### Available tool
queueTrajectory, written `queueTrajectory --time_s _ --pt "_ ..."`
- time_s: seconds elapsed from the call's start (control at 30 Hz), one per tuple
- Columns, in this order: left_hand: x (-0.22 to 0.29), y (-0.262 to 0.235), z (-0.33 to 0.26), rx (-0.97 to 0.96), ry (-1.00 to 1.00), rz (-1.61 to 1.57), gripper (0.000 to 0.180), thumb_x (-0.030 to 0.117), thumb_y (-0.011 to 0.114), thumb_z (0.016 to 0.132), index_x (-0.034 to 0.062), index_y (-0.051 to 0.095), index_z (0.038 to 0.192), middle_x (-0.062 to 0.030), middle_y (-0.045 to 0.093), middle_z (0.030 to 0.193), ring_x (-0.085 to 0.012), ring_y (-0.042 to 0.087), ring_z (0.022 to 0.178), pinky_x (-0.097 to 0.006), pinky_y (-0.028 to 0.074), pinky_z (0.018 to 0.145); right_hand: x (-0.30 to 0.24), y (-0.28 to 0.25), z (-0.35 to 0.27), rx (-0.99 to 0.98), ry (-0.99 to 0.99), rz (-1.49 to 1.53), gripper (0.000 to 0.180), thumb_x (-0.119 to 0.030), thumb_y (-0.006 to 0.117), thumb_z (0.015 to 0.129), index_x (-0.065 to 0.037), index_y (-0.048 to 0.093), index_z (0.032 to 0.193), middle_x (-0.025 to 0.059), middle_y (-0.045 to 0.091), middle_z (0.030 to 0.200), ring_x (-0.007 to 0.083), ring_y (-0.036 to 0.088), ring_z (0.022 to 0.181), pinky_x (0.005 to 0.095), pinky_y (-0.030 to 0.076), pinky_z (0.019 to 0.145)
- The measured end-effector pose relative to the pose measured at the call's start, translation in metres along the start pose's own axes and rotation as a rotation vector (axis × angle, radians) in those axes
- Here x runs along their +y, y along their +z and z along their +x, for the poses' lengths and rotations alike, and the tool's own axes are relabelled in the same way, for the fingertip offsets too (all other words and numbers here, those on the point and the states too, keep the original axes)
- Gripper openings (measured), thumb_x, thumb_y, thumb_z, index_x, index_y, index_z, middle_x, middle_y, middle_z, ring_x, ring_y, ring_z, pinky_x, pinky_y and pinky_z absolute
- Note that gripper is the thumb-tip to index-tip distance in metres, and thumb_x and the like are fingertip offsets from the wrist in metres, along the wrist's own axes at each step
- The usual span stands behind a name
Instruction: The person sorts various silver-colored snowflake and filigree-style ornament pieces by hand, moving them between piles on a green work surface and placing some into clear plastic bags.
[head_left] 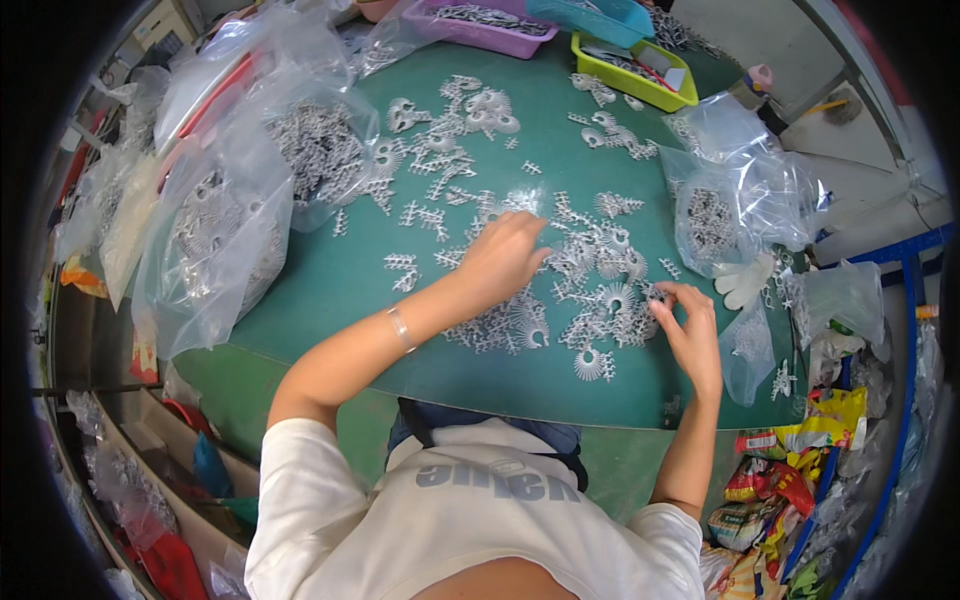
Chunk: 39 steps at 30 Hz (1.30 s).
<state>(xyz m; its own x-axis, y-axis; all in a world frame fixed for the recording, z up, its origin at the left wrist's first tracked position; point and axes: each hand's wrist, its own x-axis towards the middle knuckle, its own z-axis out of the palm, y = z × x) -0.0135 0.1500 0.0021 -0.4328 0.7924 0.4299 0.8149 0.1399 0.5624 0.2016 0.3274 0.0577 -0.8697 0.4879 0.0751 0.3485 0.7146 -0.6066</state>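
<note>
Small white plastic moulded parts, fan-shaped and branched, lie scattered over a green mat. My left hand rests palm-down on the pile near the middle, fingers spread over the parts. My right hand is at the pile's right edge, its fingertips pinched on a small white part. A thin bracelet circles my left wrist.
Clear plastic bags full of white parts crowd the left side, and more bags sit at the right. A purple tray, a blue tray and a yellow-green tray stand at the far edge. Snack packets lie at lower right.
</note>
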Motion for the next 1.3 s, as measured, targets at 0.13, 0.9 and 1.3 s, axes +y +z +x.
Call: queueTrajectory --time_s 0.13,0.9,1.3 --pt "0.003 0.036 0.025 -0.292 -0.113 0.049 0.033 0.013 0.065 0.078 -0.0011 0.057 0.107 -0.0163 0.058 0.096 -0.0327 0.055 0.094 -0.04 0.044 0.08 0.0 0.021 0.006 0.189 -0.189 -0.217 0.033 -0.014 0.07 0.072 0.0 0.06 0.101 0.0123 0.054 0.093 0.028 0.05 0.092 0.0373 0.037 0.082" --pt "0.01 -0.011 0.005 -0.137 -1.016 -1.711 0.031 0.02 0.046 0.092 -0.0033 0.054 0.11 -0.0002 0.053 0.08 -0.0086 0.047 0.066 -0.021 0.039 0.056 0.023 0.04 0.036 0.047 0.183 0.11 0.039 -0.019 0.073 0.072 -0.001 0.051 0.098 0.0108 0.057 0.082 0.0233 0.057 0.072 0.0328 0.045 0.065" --pt "0.012 0.045 0.039 -0.208 -0.221 -0.081 0.029 0.01 0.066 0.076 0.0032 0.06 0.103 -0.0162 0.06 0.095 -0.0369 0.059 0.082 -0.043 0.048 0.074 0.045 0.048 0.042 0.105 0.101 0.735 0.015 -0.001 0.064 0.073 -0.004 0.05 0.07 0.0042 0.06 0.074 0.0111 0.052 0.063 0.0264 0.041 0.054"
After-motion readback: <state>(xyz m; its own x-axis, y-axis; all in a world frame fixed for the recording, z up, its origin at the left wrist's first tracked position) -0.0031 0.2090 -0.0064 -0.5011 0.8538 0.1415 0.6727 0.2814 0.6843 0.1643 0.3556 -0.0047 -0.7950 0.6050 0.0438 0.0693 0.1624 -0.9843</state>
